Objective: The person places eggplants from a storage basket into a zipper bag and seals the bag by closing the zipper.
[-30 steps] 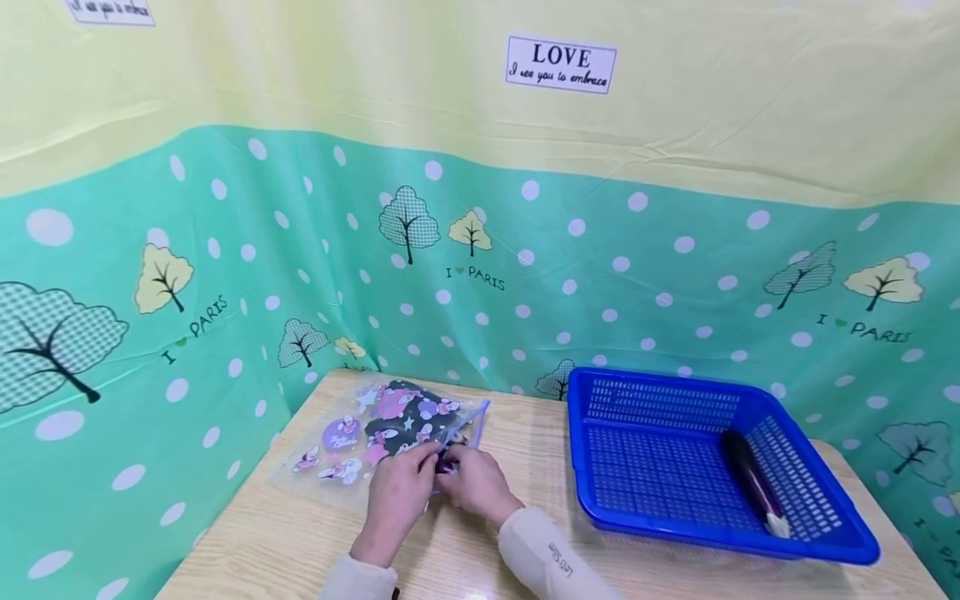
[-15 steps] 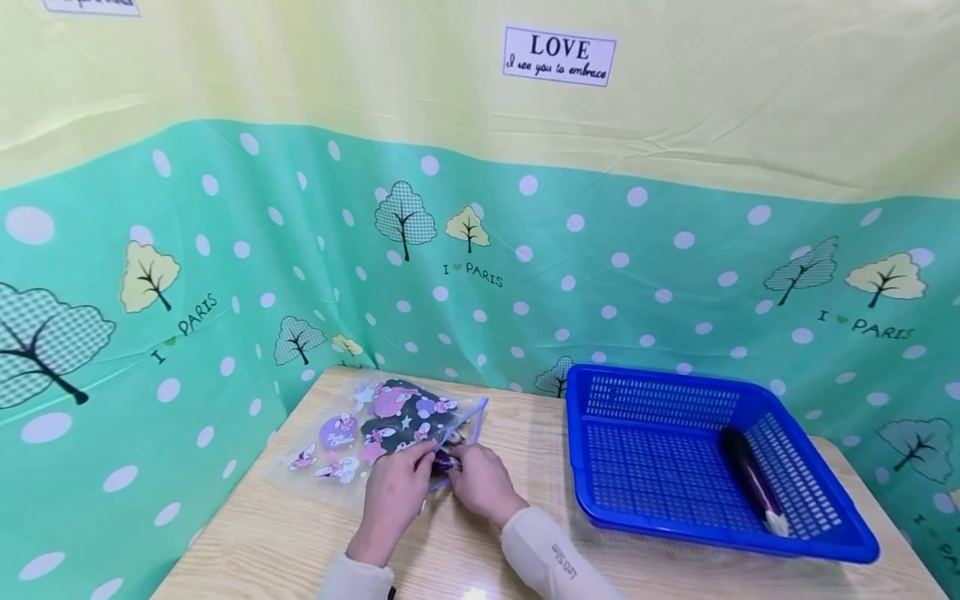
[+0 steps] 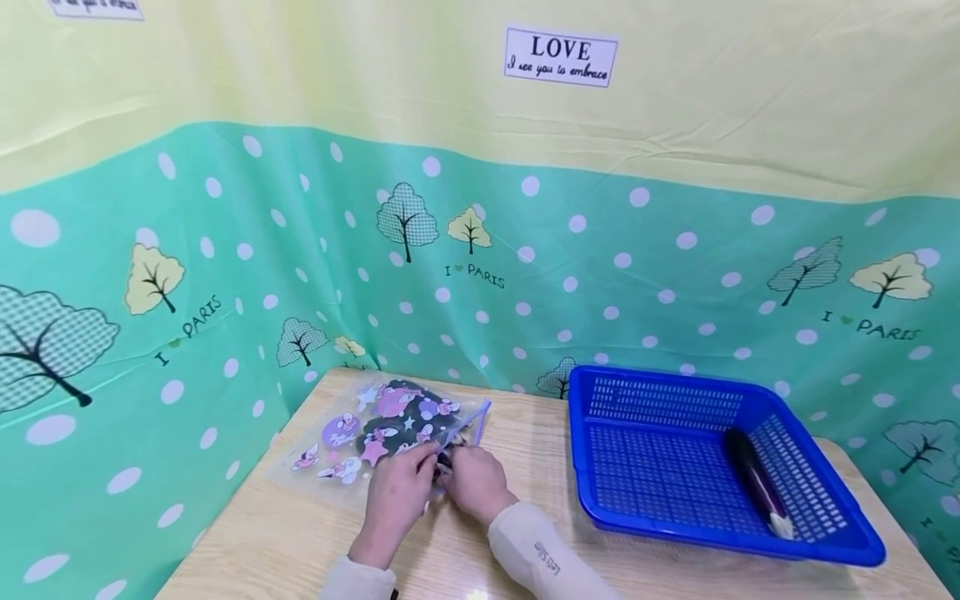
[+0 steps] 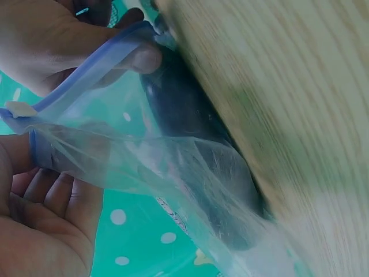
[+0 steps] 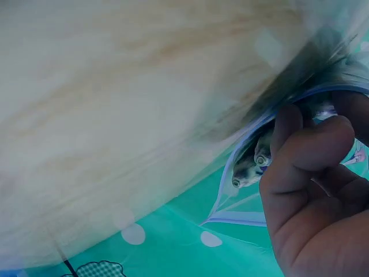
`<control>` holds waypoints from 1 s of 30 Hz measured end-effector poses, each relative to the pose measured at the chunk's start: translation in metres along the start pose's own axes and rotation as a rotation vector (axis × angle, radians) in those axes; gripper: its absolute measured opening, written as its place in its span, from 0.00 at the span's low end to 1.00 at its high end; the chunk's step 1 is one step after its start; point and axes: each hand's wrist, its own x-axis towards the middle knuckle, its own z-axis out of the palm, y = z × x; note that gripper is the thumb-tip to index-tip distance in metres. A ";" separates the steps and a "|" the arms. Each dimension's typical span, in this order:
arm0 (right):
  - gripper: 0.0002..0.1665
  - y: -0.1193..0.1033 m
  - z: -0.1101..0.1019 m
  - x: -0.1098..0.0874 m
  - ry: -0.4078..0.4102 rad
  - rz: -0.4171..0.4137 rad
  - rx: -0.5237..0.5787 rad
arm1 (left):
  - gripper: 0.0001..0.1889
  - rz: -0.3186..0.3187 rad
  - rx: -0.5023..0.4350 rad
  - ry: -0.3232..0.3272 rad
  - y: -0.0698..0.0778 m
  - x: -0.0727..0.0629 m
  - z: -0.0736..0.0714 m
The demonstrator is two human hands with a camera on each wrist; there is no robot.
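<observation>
A clear zip bag (image 3: 309,479) with pink and purple prints lies on the table, dark eggplants (image 4: 179,101) inside it. My left hand (image 3: 397,492) pinches the bag's near edge by its mouth, fingers curled, close to the white slider (image 4: 21,108). At the opening, my right hand (image 3: 477,483) grips the end of an eggplant (image 3: 445,458), most of which the bag and fingers hide. Pale stem ends (image 5: 248,175) show just inside the purple-blue zip rim (image 5: 236,218) in the right wrist view.
To the right stands a blue plastic basket (image 3: 600,508) with one eggplant (image 3: 756,479) along its right side. The wooden table (image 3: 525,433) is backed by a green and yellow printed curtain (image 3: 660,250), which also runs along the left.
The purple eggplant between my hands shows less than half a second ago, now deeper in the bag's mouth. My right hand has shifted slightly; the left stays at the bag's edge.
</observation>
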 end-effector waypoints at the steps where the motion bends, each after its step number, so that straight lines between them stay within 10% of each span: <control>1: 0.16 0.000 0.001 -0.001 -0.003 -0.005 -0.005 | 0.11 -0.005 -0.003 -0.007 0.000 -0.001 0.000; 18: 0.14 0.003 -0.004 -0.001 0.034 -0.028 -0.065 | 0.11 0.001 0.017 -0.008 0.000 0.002 0.001; 30: 0.14 -0.021 -0.072 -0.018 0.092 -0.058 0.032 | 0.10 0.017 0.040 -0.010 -0.003 0.001 0.003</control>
